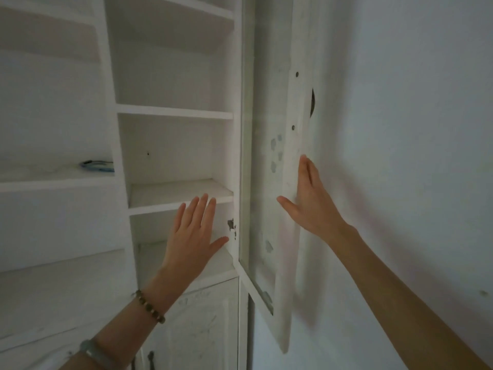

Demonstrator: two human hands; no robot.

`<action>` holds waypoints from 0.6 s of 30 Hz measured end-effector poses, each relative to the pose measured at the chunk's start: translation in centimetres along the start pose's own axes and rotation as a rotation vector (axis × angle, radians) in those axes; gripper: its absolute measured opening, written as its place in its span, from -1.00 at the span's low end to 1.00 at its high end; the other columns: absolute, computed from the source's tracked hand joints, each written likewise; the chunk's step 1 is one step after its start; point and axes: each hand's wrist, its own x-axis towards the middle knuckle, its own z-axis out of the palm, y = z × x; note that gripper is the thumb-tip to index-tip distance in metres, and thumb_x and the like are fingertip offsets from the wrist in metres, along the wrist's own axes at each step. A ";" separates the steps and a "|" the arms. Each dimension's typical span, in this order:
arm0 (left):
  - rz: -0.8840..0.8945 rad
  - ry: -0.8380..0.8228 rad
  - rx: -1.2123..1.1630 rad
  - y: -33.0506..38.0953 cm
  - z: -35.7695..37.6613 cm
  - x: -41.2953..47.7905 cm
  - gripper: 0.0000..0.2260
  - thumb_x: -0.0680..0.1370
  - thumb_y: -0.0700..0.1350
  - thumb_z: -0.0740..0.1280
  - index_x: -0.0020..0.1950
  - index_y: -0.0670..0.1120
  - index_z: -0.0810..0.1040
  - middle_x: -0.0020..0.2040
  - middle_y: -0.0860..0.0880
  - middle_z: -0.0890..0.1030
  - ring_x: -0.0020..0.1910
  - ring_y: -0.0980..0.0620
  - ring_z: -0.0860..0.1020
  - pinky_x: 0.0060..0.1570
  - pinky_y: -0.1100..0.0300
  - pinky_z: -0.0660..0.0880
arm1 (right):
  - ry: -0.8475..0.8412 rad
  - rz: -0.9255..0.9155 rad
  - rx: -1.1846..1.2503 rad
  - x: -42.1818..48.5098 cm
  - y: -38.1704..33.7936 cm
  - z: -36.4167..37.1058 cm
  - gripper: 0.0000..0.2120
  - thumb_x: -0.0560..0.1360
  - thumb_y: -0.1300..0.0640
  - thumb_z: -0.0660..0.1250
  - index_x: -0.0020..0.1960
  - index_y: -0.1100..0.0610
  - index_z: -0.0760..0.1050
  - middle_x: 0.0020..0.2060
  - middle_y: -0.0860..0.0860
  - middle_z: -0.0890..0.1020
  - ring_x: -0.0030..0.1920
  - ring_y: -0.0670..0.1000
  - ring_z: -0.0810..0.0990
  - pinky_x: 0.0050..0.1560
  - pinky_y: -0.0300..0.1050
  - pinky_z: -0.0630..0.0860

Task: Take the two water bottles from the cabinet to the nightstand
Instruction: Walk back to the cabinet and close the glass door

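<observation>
A white cabinet (174, 113) with several bare shelves fills the left and middle of the head view. No water bottle is in sight on any shelf. Its glass door (266, 182) stands swung out to the right, almost edge-on to me. My right hand (310, 201) lies flat against the door's outer frame, fingers straight and holding nothing. My left hand (193, 236), with a bead bracelet on the wrist, is spread flat in front of the lower shelf, fingers apart and holding nothing. The nightstand is out of view.
A bluish cable or small object (97, 165) lies on the open shelf at the left. Below the shelves is a shut lower door (205, 324) with a dark handle. A white wall (400, 156) fills the right side behind the open door.
</observation>
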 end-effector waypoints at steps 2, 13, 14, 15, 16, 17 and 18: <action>-0.018 -0.012 0.026 -0.9 0.2 -0.7 -0.30 0.49 0.27 0.06 0.42 -0.24 0.19 0.40 -0.24 0.32 0.39 -0.20 0.28 0.36 -0.14 0.18 | 0.003 -0.061 -0.012 -0.2 -0.9 0.8 -0.17 0.52 0.02 0.26 0.47 0.26 -0.28 0.50 0.20 -0.16 0.50 0.09 -0.06 0.29 -0.30 -0.01; -0.153 -0.031 0.112 -6.6 -1.8 -3.8 -0.30 0.44 0.18 0.30 0.40 -0.25 0.25 0.37 -0.25 0.37 0.34 -0.22 0.34 0.35 -0.13 0.20 | 0.050 -0.348 0.021 1.0 -8.4 7.0 -0.25 0.48 0.21 0.22 0.46 0.33 -0.20 0.46 0.32 -0.15 0.47 0.12 -0.18 0.47 0.09 0.04; -0.164 -0.031 0.127 -7.0 -2.0 -4.2 -0.30 0.43 0.18 0.31 0.39 -0.26 0.26 0.36 -0.26 0.37 0.34 -0.22 0.35 0.35 -0.13 0.21 | 0.047 -0.361 0.026 1.3 -9.1 7.7 -0.25 0.49 0.19 0.21 0.46 0.33 -0.20 0.46 0.31 -0.15 0.47 0.13 -0.19 0.47 0.09 0.02; -0.172 -0.034 0.145 -7.4 -2.2 -4.6 -0.30 0.44 0.19 0.29 0.39 -0.26 0.26 0.36 -0.26 0.38 0.34 -0.22 0.35 0.35 -0.13 0.21 | 0.047 -0.376 0.028 1.6 -9.7 8.4 -0.26 0.50 0.17 0.21 0.46 0.32 -0.20 0.46 0.30 -0.16 0.48 0.14 -0.19 0.47 0.08 0.00; -0.179 -0.041 0.164 -7.8 -2.4 -5.1 -0.31 0.47 0.21 0.24 0.39 -0.26 0.26 0.36 -0.26 0.37 0.34 -0.22 0.35 0.35 -0.12 0.20 | 0.051 -0.392 0.029 1.9 -10.4 9.0 -0.26 0.51 0.16 0.21 0.47 0.32 -0.20 0.46 0.29 -0.16 0.48 0.16 -0.18 0.47 0.09 0.00; -0.189 -0.050 0.182 -8.2 -2.6 -5.4 -0.32 0.48 0.23 0.18 0.40 -0.25 0.25 0.37 -0.25 0.37 0.35 -0.21 0.34 0.36 -0.11 0.19 | 0.056 -0.410 0.032 2.2 -11.1 9.6 -0.26 0.51 0.15 0.21 0.46 0.32 -0.19 0.46 0.29 -0.15 0.48 0.17 -0.16 0.47 0.11 0.02; -0.202 -0.062 0.198 -8.7 -2.8 -5.8 -0.32 0.48 0.24 0.12 0.40 -0.25 0.24 0.37 -0.25 0.36 0.35 -0.21 0.34 0.36 -0.10 0.17 | 0.062 -0.427 0.038 2.6 -11.8 10.3 -0.26 0.51 0.15 0.22 0.47 0.32 -0.19 0.46 0.29 -0.14 0.48 0.17 -0.15 0.47 0.13 0.04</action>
